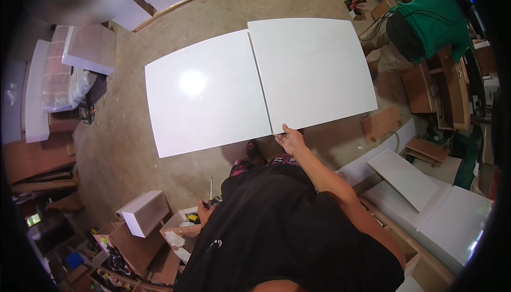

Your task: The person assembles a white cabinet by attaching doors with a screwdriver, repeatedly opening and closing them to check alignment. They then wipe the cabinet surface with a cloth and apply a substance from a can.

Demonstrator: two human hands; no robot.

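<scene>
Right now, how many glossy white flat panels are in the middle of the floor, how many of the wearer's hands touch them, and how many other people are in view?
Glossy white flat panels: 2
Right hand touching a panel: 1
Other person, green shirt: 1
Total: 4

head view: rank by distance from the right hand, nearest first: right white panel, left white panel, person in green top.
From the right hand:
1. right white panel, its near edge touched by the hand
2. left white panel, up-left
3. person in green top, upper right
</scene>
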